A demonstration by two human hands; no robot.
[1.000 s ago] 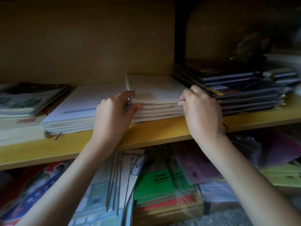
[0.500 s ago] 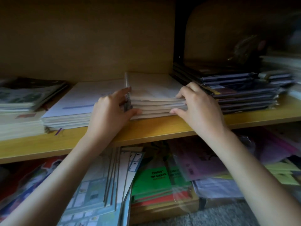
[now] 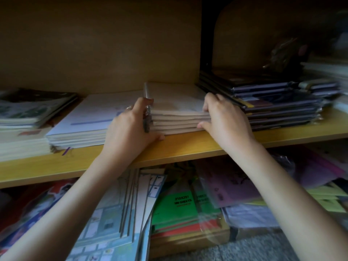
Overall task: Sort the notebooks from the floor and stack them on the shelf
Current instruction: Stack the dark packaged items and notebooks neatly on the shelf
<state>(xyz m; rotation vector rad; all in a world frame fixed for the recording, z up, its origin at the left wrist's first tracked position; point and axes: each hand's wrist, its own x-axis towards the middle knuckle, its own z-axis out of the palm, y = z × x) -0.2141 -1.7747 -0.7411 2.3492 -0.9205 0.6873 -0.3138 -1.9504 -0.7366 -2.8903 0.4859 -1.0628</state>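
Note:
A stack of several beige notebooks [image 3: 177, 108] with metal spiral spines lies in the middle of the wooden shelf [image 3: 188, 147]. My left hand [image 3: 130, 127] grips the stack's left side: the fingers curl over the spines and the thumb lies along the shelf at the front corner. My right hand [image 3: 224, 117] grips the right side, fingers on the top cover and thumb against the lower front edge. The stack sits flat between both hands.
A white notebook stack [image 3: 88, 119] lies close on the left, with magazines [image 3: 28, 108] beyond it. A dark stack [image 3: 273, 104] presses close on the right, behind a black divider [image 3: 206, 44]. Green paper packs [image 3: 175, 204] and purple sleeves [image 3: 231, 187] fill the lower shelf.
My right hand has shifted from the stack's front edge to its right side. My left thumb has dropped to the shelf at the front corner. The notebooks' edges look more even.

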